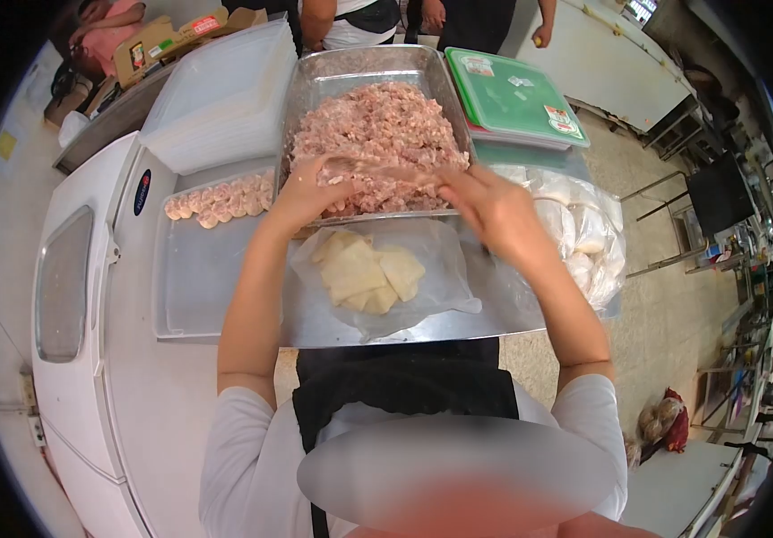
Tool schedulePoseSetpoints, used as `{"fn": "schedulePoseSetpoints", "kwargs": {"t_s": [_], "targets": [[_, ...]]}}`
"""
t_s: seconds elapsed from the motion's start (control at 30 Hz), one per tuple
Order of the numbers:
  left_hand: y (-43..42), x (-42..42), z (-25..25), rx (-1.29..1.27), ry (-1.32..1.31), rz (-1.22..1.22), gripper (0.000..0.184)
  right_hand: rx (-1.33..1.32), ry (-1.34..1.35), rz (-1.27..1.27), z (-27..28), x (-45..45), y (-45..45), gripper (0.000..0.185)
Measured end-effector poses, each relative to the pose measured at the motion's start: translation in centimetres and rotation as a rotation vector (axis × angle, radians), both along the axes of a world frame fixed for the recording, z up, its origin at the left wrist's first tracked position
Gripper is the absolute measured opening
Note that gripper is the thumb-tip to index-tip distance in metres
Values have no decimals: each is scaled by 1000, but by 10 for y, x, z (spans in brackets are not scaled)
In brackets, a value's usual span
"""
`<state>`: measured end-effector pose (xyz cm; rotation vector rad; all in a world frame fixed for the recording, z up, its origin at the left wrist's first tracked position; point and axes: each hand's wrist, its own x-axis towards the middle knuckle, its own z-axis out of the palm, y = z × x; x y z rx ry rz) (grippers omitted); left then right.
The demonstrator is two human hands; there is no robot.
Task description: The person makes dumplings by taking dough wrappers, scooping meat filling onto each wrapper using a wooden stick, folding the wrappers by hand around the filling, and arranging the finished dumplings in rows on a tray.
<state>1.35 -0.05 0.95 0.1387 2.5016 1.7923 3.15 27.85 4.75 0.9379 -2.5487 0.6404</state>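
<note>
My left hand [313,193] is over the near left corner of a metal tray [368,61] heaped with pink minced meat [386,121]. Its thumb and fingers are curled toward each other. At the near right side of the meat, my right hand [498,211] has its fingers drawn together, pointing left. A blurred strip, meat-coloured, spans the gap between both hands; what it is I cannot make out. Just in front of the tray, thin pale dough wrappers [359,273] lie overlapping on a clear plastic sheet [447,260].
At left, a shallow plastic tray [194,282] holds rows of small filled dumplings [225,199]. Stacked translucent trays [216,99] stand behind it. On the right are a green-lidded container [516,94] and a plastic bag of round white pieces [583,229]. Other people [364,20] stand beyond the table.
</note>
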Motion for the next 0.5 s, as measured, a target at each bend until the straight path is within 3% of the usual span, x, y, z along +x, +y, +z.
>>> {"fn": "schedulePoseSetpoints", "kwargs": {"t_s": [0.07,0.17,0.27,0.4,0.47,0.5], "targets": [[-8,-7,-30,85,82,-6,55,46,2,28,-19,-5,-10,28],[-4,-4,-16,-324,236,-15,57,175,-51,-78,-52,-25,1,28],[-9,12,-3,44,-49,-99,66,197,-153,-129,-53,-46,25,28],[0,29,22,-50,253,-84,62,-91,-306,-17,-11,-25,28,26],[5,24,24,-195,608,-114,50,-187,-355,89,-4,-14,20,26],[4,24,24,-178,540,-145,46,-172,-342,143,-4,-9,14,26]]}}
